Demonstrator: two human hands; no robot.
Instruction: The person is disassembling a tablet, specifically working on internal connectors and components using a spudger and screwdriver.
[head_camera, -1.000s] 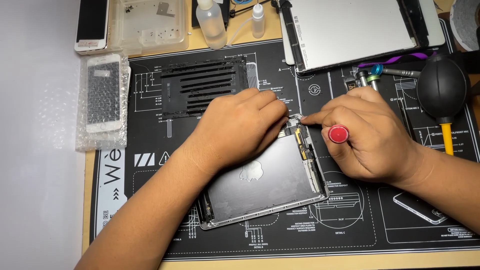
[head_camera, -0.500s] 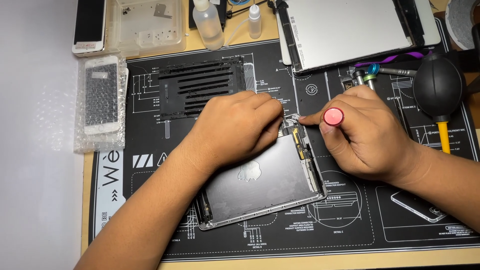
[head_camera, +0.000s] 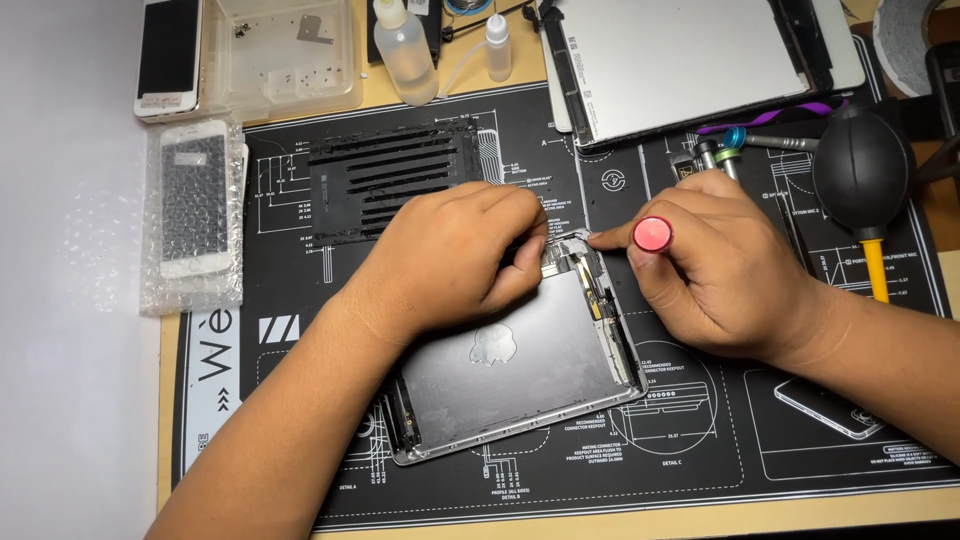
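While the left hand (head_camera: 450, 262) presses its curled fingers onto the opened tablet shell (head_camera: 520, 370) to steady it, the right hand (head_camera: 720, 270) grips a red-capped screwdriver (head_camera: 652, 235) at its corner.

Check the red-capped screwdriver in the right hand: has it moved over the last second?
Yes. The screwdriver's red cap has risen up the frame and edged left, away from the tablet shell's right edge and toward the black blower, carried by the right hand.

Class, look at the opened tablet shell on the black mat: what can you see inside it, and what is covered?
Inside the tablet shell lies a dark plate, with small connectors along its right edge. The left hand covers the upper corner; the right hand holds a red-capped screwdriver, tip hidden.
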